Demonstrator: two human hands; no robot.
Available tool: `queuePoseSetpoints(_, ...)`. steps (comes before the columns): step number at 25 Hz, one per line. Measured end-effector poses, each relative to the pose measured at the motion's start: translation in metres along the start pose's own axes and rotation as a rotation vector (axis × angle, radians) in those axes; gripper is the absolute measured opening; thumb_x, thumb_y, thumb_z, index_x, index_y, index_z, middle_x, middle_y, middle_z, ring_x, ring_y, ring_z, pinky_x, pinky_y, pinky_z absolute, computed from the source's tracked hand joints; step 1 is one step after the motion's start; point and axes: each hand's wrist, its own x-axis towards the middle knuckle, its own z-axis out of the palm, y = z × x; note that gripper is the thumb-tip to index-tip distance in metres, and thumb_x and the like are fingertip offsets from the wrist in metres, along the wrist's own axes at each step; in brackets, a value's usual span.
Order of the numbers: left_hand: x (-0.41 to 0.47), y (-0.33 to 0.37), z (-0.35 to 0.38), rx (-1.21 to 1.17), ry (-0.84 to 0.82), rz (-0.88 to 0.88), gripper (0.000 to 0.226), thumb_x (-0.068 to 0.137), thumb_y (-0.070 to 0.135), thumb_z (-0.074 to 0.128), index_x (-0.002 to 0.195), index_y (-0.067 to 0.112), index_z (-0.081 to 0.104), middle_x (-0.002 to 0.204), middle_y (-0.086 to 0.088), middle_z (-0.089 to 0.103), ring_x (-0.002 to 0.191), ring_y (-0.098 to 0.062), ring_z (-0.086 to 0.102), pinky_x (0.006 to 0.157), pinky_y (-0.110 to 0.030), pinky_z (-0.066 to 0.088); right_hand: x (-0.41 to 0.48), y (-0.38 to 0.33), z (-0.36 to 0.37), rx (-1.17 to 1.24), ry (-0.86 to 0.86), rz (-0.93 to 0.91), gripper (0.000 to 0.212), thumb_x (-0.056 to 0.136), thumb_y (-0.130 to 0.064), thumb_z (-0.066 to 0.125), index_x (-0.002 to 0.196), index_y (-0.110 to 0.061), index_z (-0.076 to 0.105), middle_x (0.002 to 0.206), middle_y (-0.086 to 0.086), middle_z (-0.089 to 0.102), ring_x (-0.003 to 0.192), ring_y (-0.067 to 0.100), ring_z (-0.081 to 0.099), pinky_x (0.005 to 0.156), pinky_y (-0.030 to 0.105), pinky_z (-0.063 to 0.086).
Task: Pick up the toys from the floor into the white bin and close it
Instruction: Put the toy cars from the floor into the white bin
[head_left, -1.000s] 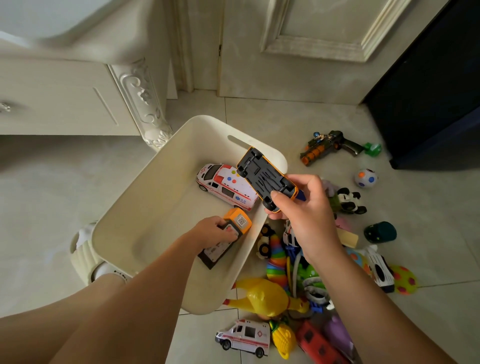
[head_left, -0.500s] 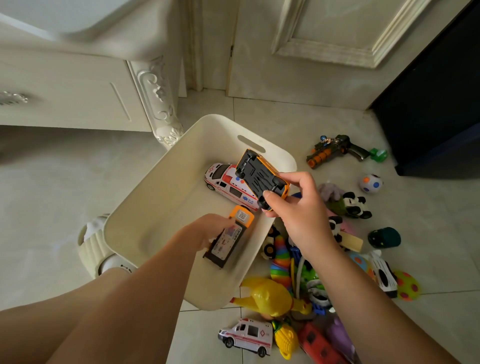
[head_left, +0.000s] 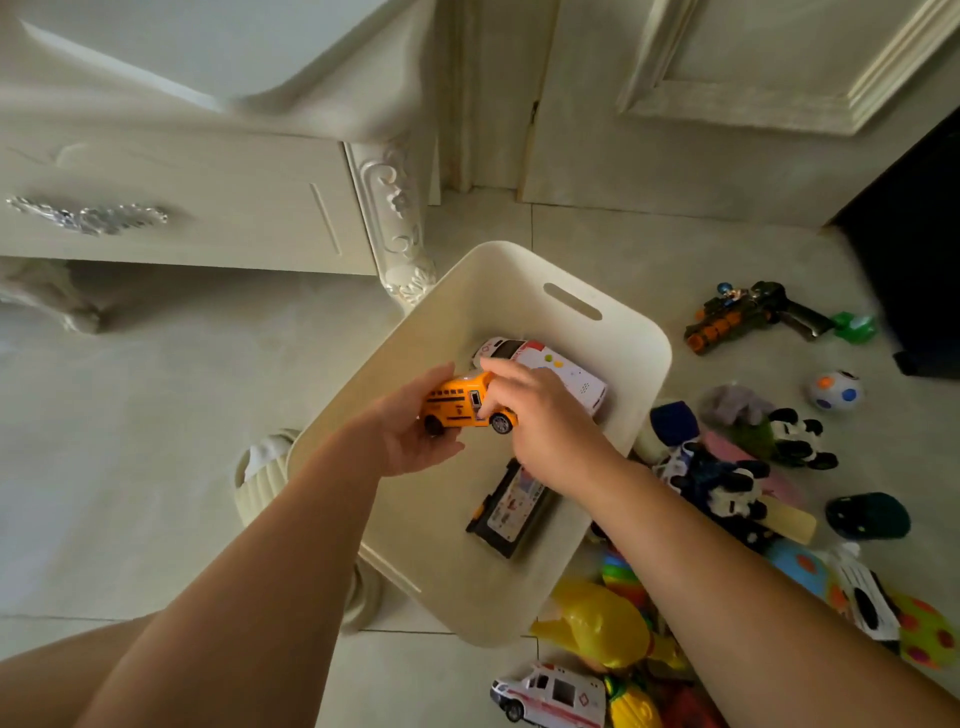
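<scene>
The white bin (head_left: 452, 317) stands open on the tiled floor in the middle of the view. Over its inside, both hands hold a yellow school bus (head_left: 457, 402), upright on its wheels. My left hand (head_left: 405, 441) cups the bus from the left and below. My right hand (head_left: 545, 421) pinches it from the right with the fingertips. On the bin's floor lie a white ambulance (head_left: 569, 371) at the far end and a black and orange toy (head_left: 511, 506) near my right wrist.
Loose toys cover the floor right of the bin: a toy gun (head_left: 748, 312), spotted ball (head_left: 835, 389), panda (head_left: 800, 434), dark cap (head_left: 867, 514), yellow chicken (head_left: 597, 623), small ambulance (head_left: 550, 693). A carved cream cabinet (head_left: 400, 234) stands left, dark furniture (head_left: 914, 234) right.
My left hand let the black and orange toy drop into the bin. My right hand turned the bus upright and moved it left into the bin, where my left hand took hold too.
</scene>
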Motion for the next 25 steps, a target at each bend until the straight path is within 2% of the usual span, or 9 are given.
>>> queuePoseSetpoints(2,0.014,-0.007,0.007,-0.140,0.022,-0.015,0.030,0.085,0.040,0.068,0.084,0.011,0.059,0.077,-0.010,0.058,0.066,-0.020,0.059,0.049,-0.030,0.059,0.000,0.008,-0.006,0.056,0.003,0.033,0.045,0.079,0.016,0.045,0.101,-0.013,0.071,0.148,0.004,0.042,0.133,0.028,0.038,0.106,0.035,0.034)
queuePoseSetpoints(5,0.034,-0.015,0.020,-0.246,0.145,0.071,0.014,0.088,0.019,0.068,0.089,0.009,0.058,0.092,-0.015,0.058,0.083,-0.025,0.060,0.064,-0.039,0.060,-0.005,0.023,-0.028,0.164,0.241,0.205,0.041,0.085,0.007,0.046,0.102,-0.023,0.068,0.139,-0.003,0.048,0.132,0.013,0.039,0.108,0.022,0.032)
queuePoseSetpoints(8,0.052,-0.018,0.020,-0.133,0.235,0.189,0.039,0.089,0.009,0.066,0.125,0.014,0.051,0.118,-0.013,0.052,0.100,-0.028,0.054,0.082,-0.044,0.055,-0.014,0.032,-0.049,0.323,0.519,0.219,0.034,0.086,0.003,0.049,0.094,-0.025,0.066,0.123,-0.006,0.055,0.121,0.007,0.049,0.089,-0.002,0.033)
queuePoseSetpoints(10,0.065,-0.017,0.022,-0.009,0.283,0.263,0.066,0.087,0.004,0.067,0.143,0.022,0.038,0.128,-0.008,0.046,0.107,-0.027,0.052,0.085,-0.042,0.053,-0.024,0.041,-0.051,0.344,0.608,0.184,0.027,0.085,0.003,0.051,0.094,-0.017,0.067,0.122,-0.003,0.056,0.119,0.008,0.051,0.087,-0.001,0.037)
queuePoseSetpoints(12,0.082,-0.014,0.025,0.002,0.284,0.259,0.075,0.084,0.003,0.071,0.147,0.016,0.032,0.132,-0.009,0.044,0.117,-0.030,0.051,0.087,-0.042,0.052,-0.032,0.052,-0.047,0.315,0.632,0.175,0.024,0.085,0.004,0.052,0.095,-0.011,0.068,0.123,0.000,0.054,0.119,0.009,0.051,0.087,0.001,0.038)
queuePoseSetpoints(14,0.096,-0.016,0.034,0.036,0.275,0.253,0.073,0.078,0.012,0.077,0.141,0.014,0.042,0.134,-0.008,0.051,0.117,-0.031,0.056,0.087,-0.043,0.054,-0.038,0.065,-0.043,0.319,0.618,0.210,0.023,0.085,0.004,0.053,0.095,-0.011,0.067,0.124,0.000,0.053,0.120,0.011,0.051,0.086,0.000,0.039)
queuePoseSetpoints(17,0.141,-0.028,0.035,0.138,0.393,0.278,0.085,0.063,0.029,0.083,0.139,0.031,0.045,0.139,-0.010,0.047,0.110,-0.032,0.059,0.086,-0.047,0.056,-0.045,0.076,-0.041,0.366,0.646,0.267,0.025,0.085,0.005,0.052,0.091,-0.014,0.066,0.124,0.000,0.053,0.119,0.013,0.053,0.086,0.003,0.041)
queuePoseSetpoints(21,0.117,-0.026,0.053,-0.047,0.438,0.301,0.085,0.087,0.011,0.066,0.152,0.030,0.016,0.147,-0.013,0.039,0.118,-0.034,0.054,0.094,-0.050,0.051,-0.046,0.080,-0.044,0.457,0.729,0.311,0.033,0.082,0.010,0.048,0.088,-0.017,0.065,0.119,-0.003,0.053,0.115,0.008,0.055,0.094,0.016,0.044)
queuePoseSetpoints(25,0.091,-0.028,0.063,-0.047,0.417,0.274,0.076,0.092,0.009,0.061,0.153,0.025,0.018,0.147,-0.012,0.040,0.103,-0.025,0.056,0.093,-0.047,0.052,-0.064,0.087,-0.051,0.570,0.728,0.473,0.038,0.085,0.007,0.044,0.091,-0.026,0.063,0.118,-0.009,0.053,0.101,-0.010,0.054,0.084,0.006,0.042)
